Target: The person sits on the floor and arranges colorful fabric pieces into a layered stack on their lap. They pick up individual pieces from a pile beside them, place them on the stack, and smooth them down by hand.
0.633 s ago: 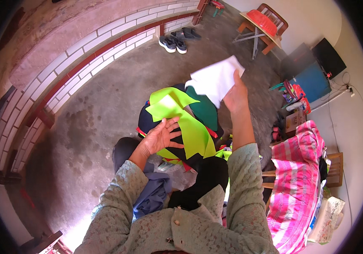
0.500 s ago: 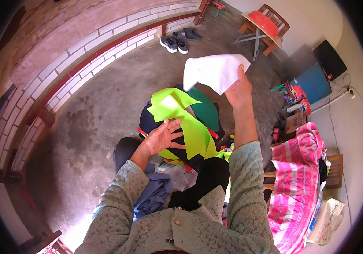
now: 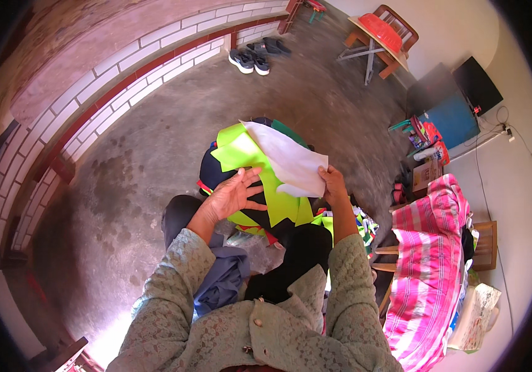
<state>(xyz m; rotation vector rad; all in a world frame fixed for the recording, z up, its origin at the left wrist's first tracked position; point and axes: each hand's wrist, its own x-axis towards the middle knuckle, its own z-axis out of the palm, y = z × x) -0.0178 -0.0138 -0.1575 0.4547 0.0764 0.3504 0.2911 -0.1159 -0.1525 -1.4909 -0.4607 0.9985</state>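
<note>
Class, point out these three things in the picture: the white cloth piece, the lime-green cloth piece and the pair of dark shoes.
white cloth piece [image 3: 287,158], head view, its middle.
lime-green cloth piece [image 3: 241,150], head view, upper flap.
dark shoes [image 3: 249,61], head view, between the pair.

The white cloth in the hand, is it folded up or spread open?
Spread open, mostly. The white cloth hangs loose from the right hand, which pinches one edge, above the lime-green fabric. The left hand rests open below.

white cloth [image 3: 292,162] | pinched, draped | over lime-green cloth [image 3: 259,167]
</note>
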